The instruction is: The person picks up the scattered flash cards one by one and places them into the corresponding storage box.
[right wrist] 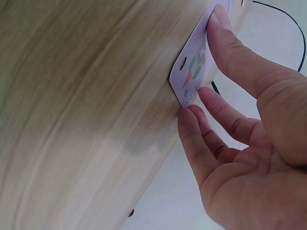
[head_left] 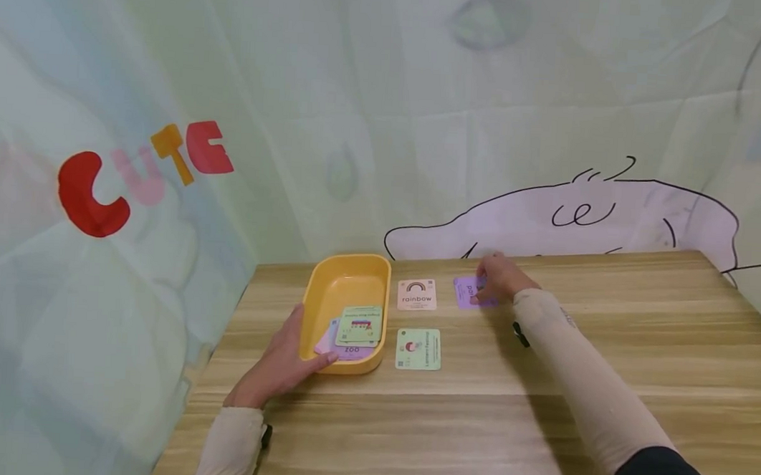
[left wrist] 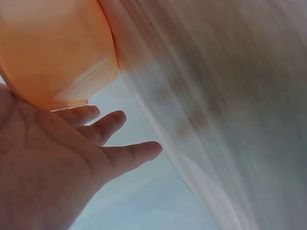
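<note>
A yellow tray [head_left: 346, 264] stands at the left of the wooden table. It contains several cards, a green card [head_left: 359, 326] on top of purple ones. My left hand [head_left: 283, 365] rests against its near left corner, thumb along the near rim; three fingers [left wrist: 132, 154] stretch out straight under the tray's side in the left wrist view. At the table's back, my right hand [head_left: 502, 278] pinches a purple card [right wrist: 192, 67] by its edges, thumb on one side and fingertips on the other. The card lies close over the tabletop, and the hand hides part of its printing.
Right of the tray lie a pink "rainbow" card [head_left: 417, 295] and, nearer me, a green "Lantern Festival" card [head_left: 418, 349]. A printed curtain [head_left: 361, 122] hangs just behind the back edge of the table [head_left: 608, 335] and along its left side.
</note>
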Demonstrator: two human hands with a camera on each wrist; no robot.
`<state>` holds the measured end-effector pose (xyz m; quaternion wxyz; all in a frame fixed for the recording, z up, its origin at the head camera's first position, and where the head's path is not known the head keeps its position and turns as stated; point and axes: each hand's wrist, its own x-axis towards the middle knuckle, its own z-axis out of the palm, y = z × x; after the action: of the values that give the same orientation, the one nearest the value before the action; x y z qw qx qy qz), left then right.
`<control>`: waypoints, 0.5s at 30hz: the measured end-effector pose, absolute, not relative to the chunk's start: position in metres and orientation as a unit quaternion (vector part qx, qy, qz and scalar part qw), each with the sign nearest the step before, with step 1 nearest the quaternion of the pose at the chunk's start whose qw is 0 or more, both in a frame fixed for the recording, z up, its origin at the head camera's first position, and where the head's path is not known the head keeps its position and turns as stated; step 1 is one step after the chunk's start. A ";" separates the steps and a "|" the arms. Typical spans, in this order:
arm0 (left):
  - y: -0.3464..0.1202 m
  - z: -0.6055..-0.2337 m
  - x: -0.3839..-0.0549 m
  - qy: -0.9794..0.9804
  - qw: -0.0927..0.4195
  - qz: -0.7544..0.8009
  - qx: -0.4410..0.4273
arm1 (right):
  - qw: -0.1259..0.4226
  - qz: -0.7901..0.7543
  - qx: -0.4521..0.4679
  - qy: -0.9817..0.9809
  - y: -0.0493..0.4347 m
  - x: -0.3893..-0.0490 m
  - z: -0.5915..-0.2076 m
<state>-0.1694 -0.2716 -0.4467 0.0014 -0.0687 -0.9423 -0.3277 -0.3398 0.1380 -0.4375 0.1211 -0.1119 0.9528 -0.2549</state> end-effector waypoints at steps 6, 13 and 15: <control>-0.273 -0.446 -0.169 -0.945 -0.006 -0.322 -0.060 | 0.129 -0.241 -0.106 0.956 0.136 -0.341 -0.433; -0.272 -0.445 -0.168 -0.943 -0.008 -0.326 -0.060 | 0.134 -0.233 -0.115 0.956 0.140 -0.341 -0.435; -0.272 -0.446 -0.168 -0.943 -0.005 -0.328 -0.062 | 0.131 -0.237 -0.119 0.955 0.140 -0.339 -0.434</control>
<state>-0.1680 -0.2724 -0.4463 -0.0045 -0.0624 -0.9427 -0.3276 -0.3394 0.1396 -0.4342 0.1308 -0.1192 0.9553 -0.2368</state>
